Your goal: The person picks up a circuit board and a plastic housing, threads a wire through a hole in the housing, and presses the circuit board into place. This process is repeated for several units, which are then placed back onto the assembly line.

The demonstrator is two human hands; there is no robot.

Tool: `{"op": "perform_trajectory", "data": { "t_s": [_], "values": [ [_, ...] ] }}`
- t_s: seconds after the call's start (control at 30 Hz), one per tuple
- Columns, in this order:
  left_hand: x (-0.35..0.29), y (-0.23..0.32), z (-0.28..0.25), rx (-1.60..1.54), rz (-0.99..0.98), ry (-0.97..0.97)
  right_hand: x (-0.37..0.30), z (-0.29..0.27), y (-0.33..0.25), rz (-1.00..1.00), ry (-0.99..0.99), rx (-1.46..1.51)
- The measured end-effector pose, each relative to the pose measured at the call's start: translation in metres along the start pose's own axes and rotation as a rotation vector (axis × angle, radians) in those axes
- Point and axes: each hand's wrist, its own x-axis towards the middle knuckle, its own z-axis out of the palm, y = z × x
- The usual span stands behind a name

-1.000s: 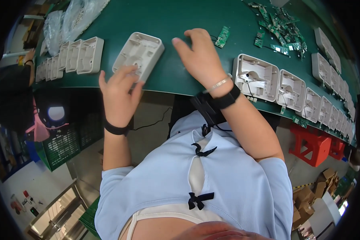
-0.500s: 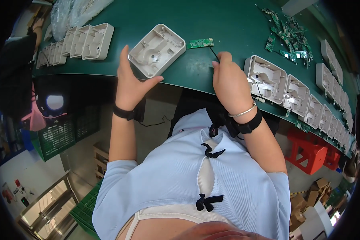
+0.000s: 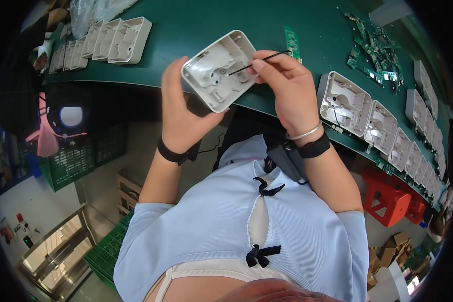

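Head: housing (image 3: 219, 70) faces up, long axis toward upper right.

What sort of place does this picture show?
Probably an electronics assembly workshop: there are rows of white rectangular plastic housings, a pile of small green circuit boards and a long green worktable.

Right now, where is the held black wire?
In the head view's upper centre, the black wire is in the right hand, its tip over the white case in the left hand.
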Motion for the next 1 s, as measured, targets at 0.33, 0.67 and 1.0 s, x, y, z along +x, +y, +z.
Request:
{"op": "perform_trajectory", "data": {
  "t_s": [0.33,0.67,1.0],
  "values": [
    [0.005,0.011,0.007,-0.045,0.043,-0.029,-0.009,0.004,0.008,-0.213,0.017,-0.570],
    [0.000,0.021,0.017,-0.152,-0.033,-0.030,-0.011,0.009,0.010,-0.877,-0.137,-1.061],
    [0.000,0.026,0.018,-0.127,-0.038,-0.060,-0.008,0.004,0.020,-0.693,-0.126,-0.940]
  ]
}}
